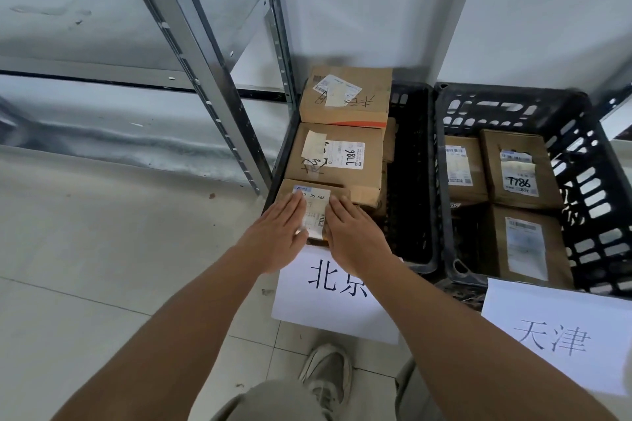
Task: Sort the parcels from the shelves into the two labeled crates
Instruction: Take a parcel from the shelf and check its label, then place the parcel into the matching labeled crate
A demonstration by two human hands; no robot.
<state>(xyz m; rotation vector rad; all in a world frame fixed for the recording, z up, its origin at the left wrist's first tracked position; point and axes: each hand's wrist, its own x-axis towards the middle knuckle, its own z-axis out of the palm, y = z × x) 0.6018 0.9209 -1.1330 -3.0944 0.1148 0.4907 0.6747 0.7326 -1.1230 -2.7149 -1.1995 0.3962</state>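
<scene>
While both hands lie flat on the nearest parcel (309, 207), two crates stand side by side.
Left hand (278, 236) and right hand (352, 237) press with straight fingers, each grip unclosed; left crate (415, 181) shows three parcels on top, right crate (588, 154) three.

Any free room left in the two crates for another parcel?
Left crate: dark gap along its right wall, beside the stacked boxes; left side is packed, both hands on the nearest box. Right crate: bare strip behind its boxes, near the far wall.

arms (191, 311): bare, sleeveless in view | trousers (270, 400): khaki-grey | shoe (328, 376): grey-beige sneaker, laced, worn-looking
</scene>
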